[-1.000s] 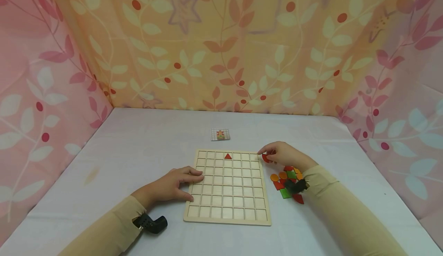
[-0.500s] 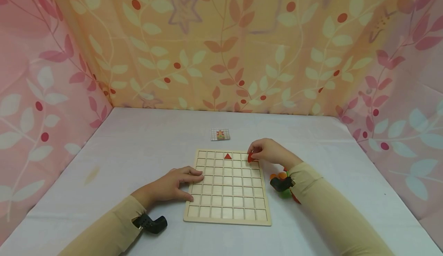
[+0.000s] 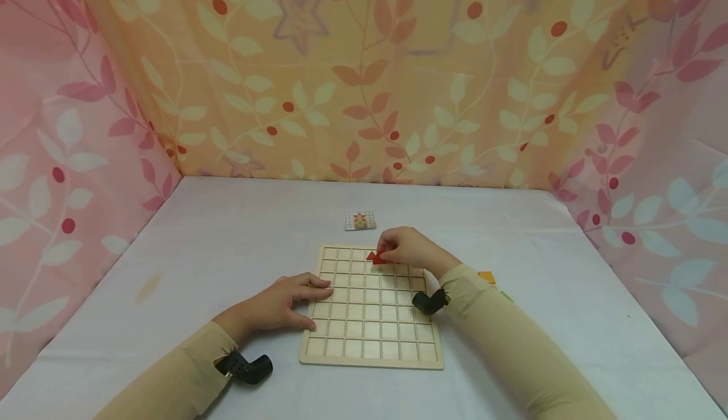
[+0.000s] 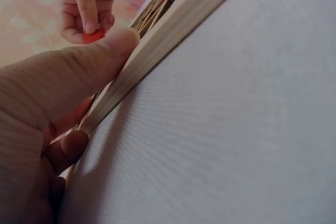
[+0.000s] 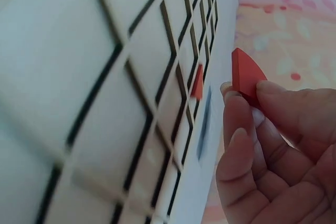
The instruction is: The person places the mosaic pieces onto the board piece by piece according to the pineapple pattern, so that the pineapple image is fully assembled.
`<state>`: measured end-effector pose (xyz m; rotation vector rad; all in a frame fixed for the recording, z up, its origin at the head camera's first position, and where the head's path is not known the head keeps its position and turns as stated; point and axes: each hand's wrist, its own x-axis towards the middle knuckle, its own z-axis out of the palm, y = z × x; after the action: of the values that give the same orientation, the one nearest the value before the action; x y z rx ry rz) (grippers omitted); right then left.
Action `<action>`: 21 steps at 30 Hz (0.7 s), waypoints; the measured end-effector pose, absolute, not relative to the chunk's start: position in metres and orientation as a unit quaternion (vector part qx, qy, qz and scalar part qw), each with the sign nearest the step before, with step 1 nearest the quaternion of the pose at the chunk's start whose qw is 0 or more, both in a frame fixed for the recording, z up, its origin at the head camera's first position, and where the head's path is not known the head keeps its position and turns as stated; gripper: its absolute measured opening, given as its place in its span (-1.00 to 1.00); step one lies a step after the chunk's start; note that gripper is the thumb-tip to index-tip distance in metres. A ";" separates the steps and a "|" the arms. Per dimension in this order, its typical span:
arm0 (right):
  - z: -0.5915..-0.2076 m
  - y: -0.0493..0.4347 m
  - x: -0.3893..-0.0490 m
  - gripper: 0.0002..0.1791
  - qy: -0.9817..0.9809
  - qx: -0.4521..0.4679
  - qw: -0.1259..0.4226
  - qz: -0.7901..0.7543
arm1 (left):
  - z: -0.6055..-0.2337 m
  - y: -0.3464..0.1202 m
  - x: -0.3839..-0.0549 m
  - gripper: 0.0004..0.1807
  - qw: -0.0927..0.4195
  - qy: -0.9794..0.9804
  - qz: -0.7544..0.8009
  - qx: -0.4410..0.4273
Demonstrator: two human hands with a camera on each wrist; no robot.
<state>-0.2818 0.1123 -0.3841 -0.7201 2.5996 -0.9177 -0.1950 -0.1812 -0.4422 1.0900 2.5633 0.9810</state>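
My right hand [image 3: 412, 246] pinches a red quarter-circle block [image 5: 245, 74] between thumb and fingers, above the board's top row. In the right wrist view the block is held up off the grid. A red triangle block [image 5: 197, 82] lies in a top-row square; from the head view the held block partly overlaps it. My left hand [image 3: 279, 303] rests on the left edge of the wooden grid board [image 3: 355, 331], fingers lying over the rim. The left wrist view has its thumb [image 4: 100, 59] against the board's side.
A small gridded card [image 3: 360, 220] with a coloured picture lies behind the board. Right of the board, an orange block [image 3: 486, 277] and a bit of a green block [image 3: 506, 295] show past the right sleeve [image 3: 500, 331], which hides other blocks.
My right hand has carried the red quarter-circle block leftward from beside the board's top right corner to near the red triangle. The left hand stays in place.
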 end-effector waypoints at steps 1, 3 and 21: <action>-0.385 0.108 -0.282 -0.98 0.902 -0.251 0.146 -0.320 | -0.442 -0.181 -0.195 -0.24 0.095 0.865 0.330 0.366; -0.388 0.101 -0.281 -0.97 0.900 -0.255 0.148 -0.323 | -0.441 -0.181 -0.194 -0.24 0.096 0.865 0.330 0.365; -0.398 0.069 -0.279 -0.89 0.911 -0.249 0.149 -0.293 | -0.443 -0.182 -0.195 -0.25 0.089 0.861 0.331 0.375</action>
<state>-0.2789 0.0692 -0.3983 -0.7146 2.6187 -0.8414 -0.1953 -0.1821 -0.4425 1.1158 2.5638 0.9844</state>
